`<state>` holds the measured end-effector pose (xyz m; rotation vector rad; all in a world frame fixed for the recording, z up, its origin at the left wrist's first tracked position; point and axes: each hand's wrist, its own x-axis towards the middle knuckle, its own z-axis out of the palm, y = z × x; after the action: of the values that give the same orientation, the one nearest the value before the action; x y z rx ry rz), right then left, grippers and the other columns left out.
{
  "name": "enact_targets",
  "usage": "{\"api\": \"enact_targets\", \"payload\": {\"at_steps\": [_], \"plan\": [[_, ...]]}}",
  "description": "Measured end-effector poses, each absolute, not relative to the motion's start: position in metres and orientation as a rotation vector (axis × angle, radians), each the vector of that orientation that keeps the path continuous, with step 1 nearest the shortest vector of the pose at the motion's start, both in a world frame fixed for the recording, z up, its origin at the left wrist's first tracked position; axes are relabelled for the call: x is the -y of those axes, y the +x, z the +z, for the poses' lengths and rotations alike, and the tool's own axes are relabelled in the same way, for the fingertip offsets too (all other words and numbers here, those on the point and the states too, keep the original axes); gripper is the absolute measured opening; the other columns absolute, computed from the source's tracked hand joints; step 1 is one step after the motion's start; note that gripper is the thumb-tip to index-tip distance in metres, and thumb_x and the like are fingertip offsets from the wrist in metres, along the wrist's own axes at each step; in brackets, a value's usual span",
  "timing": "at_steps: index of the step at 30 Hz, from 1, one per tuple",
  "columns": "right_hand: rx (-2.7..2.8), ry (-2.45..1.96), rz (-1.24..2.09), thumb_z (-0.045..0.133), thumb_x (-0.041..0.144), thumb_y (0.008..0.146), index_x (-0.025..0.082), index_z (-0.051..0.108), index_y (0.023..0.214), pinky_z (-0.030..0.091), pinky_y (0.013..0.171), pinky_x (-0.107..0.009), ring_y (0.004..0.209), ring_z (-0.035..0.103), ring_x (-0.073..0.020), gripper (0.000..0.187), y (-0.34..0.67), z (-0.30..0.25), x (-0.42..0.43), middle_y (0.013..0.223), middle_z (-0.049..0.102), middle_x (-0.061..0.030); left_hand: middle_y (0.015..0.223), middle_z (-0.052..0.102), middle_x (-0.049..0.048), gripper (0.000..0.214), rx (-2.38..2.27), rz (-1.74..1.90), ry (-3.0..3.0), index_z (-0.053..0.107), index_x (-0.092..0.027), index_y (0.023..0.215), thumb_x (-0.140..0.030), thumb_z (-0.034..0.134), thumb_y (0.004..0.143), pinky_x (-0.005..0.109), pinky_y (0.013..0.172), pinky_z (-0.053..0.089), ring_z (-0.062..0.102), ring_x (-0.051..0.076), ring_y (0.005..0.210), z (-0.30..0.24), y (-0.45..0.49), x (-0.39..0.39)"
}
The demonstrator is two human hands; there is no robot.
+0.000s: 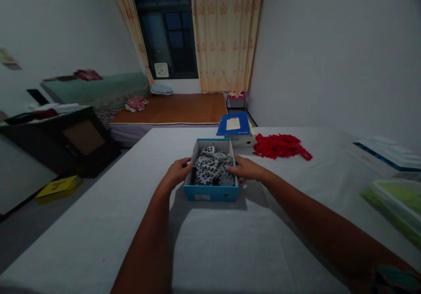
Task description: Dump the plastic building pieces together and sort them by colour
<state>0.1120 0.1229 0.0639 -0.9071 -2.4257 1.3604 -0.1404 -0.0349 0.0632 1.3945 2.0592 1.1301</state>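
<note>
Desk [226,250]: white top, running under both forearms.
Tub [393,197]: clear, greenish, at the right side of the desk.
Left hand [177,171]: fingers gripping the left wall of the box [210,193], thumb over the rim.
Right hand [248,169]: fingers gripping the box's right wall, thumb reaching inside over the pieces [210,166].
Box: blue outside, open on top, standing on the desk between the hands.
Pieces: grey, with notched edges, heaped inside the box.
Red pile [279,145]: on the desk, beyond the box and to its right.
Folder [234,125]: blue, lying on a carton [241,142] just beside the red pile.
Cabinet [59,140]: dark, left of the desk.
Bed [177,108]: brown top, beyond the desk.
Clock [161,69]: white, squarish, at the window [174,39].
Curtain [226,30]: yellow, patterned, hanging right of the clock.
</note>
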Motion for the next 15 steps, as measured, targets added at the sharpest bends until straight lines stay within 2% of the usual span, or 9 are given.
{"api": "enact_targets", "payload": {"at_steps": [3, 6, 8, 10, 11, 13, 15], "plan": [[2.498, -0.787, 1.383, 0.068, 0.043, 0.079, 0.023, 0.050, 0.132, 0.056, 0.054, -0.026, 0.060, 0.064, -0.0140, 0.060, 0.124, 0.069, -0.116, 0.102, 0.072, -0.0062, 0.071, 0.071, 0.0051, 0.054, -2.040, 0.959, 1.407, 0.065, -0.011, 0.122, -0.040, 0.057, 0.078, 0.026, 0.051, 0.045, 0.062, 0.019, 0.057, 0.071, -0.135, 0.039], [2.665, -0.715, 1.308, 0.059, 0.044, 0.086, 0.019, 0.061, 0.120, 0.057, 0.059, -0.028, 0.066, 0.066, -0.0164, 0.041, 0.133, 0.087, -0.135, 0.094, 0.073, -0.0068, 0.071, 0.069, 0.0050, 0.066, -1.967, 0.916, 1.367, 0.055, -0.008, 0.133, -0.037, 0.062, 0.074, 0.024, 0.048, 0.044, 0.060, 0.016, 0.053, 0.080, -0.125, 0.045], [2.725, -0.765, 0.975, 0.053, 0.044, 0.091, 0.018, 0.067, 0.110, 0.057, 0.069, -0.034, 0.077, 0.069, -0.0209, 0.035, 0.133, 0.103, -0.158, 0.096, 0.073, -0.0099, 0.072, 0.068, 0.0046, 0.072, -1.883, 0.919, 1.316, 0.048, -0.009, 0.138, -0.037, 0.065, 0.074, 0.025, 0.049, 0.046, 0.060, 0.016, 0.054, 0.085, -0.119, 0.048], [2.644, -0.843, 0.477, 0.053, 0.038, 0.093, 0.018, 0.067, 0.115, 0.054, 0.085, -0.041, 0.098, 0.066, -0.0262, 0.032, 0.126, 0.115, -0.184, 0.111, 0.070, -0.0135, 0.069, 0.066, 0.0033, 0.073, -1.828, 0.956, 1.256, 0.047, -0.010, 0.139, -0.041, 0.065, 0.076, 0.026, 0.051, 0.047, 0.060, 0.016, 0.055, 0.089, -0.114, 0.050], [2.588, -0.870, 0.238, 0.056, 0.033, 0.091, 0.018, 0.063, 0.123, 0.051, 0.092, -0.045, 0.110, 0.061, -0.0287, 0.036, 0.121, 0.118, -0.197, 0.122, 0.066, -0.0149, 0.068, 0.064, 0.0025, 0.072, -1.817, 0.989, 1.229, 0.048, -0.010, 0.138, -0.043, 0.064, 0.077, 0.026, 0.052, 0.048, 0.059, 0.016, 0.056, 0.089, -0.112, 0.051], [2.563, -0.915, -0.113, 0.063, 0.026, 0.086, 0.018, 0.051, 0.138, 0.045, 0.100, -0.051, 0.129, 0.047, -0.0332, 0.055, 0.109, 0.118, -0.219, 0.140, 0.054, -0.0173, 0.066, 0.061, 0.0012, 0.068, -1.816, 1.066, 1.184, 0.051, -0.011, 0.135, -0.049, 0.062, 0.080, 0.027, 0.053, 0.049, 0.058, 0.015, 0.058, 0.088, -0.111, 0.051], [2.647, -0.947, -0.263, 0.065, 0.022, 0.084, 0.017, 0.045, 0.143, 0.043, 0.100, -0.053, 0.134, 0.040, -0.0350, 0.063, 0.099, 0.111, -0.238, 0.148, 0.045, -0.0177, 0.065, 0.059, 0.0002, 0.065, -1.821, 1.138, 1.145, 0.055, -0.013, 0.131, -0.054, 0.060, 0.081, 0.027, 0.054, 0.048, 0.058, 0.015, 0.060, 0.084, -0.112, 0.051]]}}
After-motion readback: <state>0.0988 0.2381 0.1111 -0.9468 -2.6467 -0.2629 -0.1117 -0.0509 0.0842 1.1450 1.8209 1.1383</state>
